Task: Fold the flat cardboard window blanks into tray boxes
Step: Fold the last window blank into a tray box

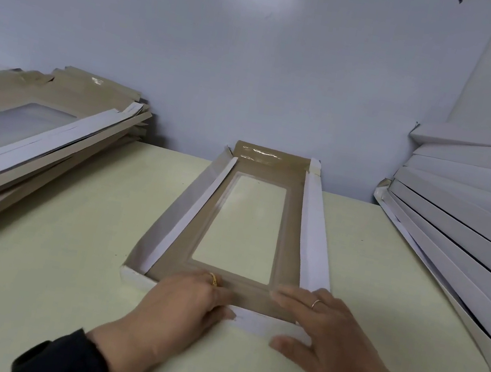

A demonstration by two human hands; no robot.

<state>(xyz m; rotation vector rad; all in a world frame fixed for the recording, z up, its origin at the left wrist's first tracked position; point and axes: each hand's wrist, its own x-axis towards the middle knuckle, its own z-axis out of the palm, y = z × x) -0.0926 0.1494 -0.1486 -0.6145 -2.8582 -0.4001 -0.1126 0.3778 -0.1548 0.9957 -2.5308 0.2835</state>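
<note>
Two hands work at the near end of one partly folded window blank, which lies lengthwise at the middle of the pale tabletop, its far end close to the grey wall. The long side flaps of the blank stand raised, white faces turned inward, around a brown panel with a clear rectangular window. The left hand rests on the near end panel, fingers lying straight on the brown card, thumb against the white near flap. The right hand lies beside it, fingers flat on the same panel, thumb spread onto the tabletop just outside the near flap. Neither grip clamps anything; both are apart and pressing. A stack of flat blanks lies on the tabletop to the left. A stack of white folded trays leans at the right.
</note>
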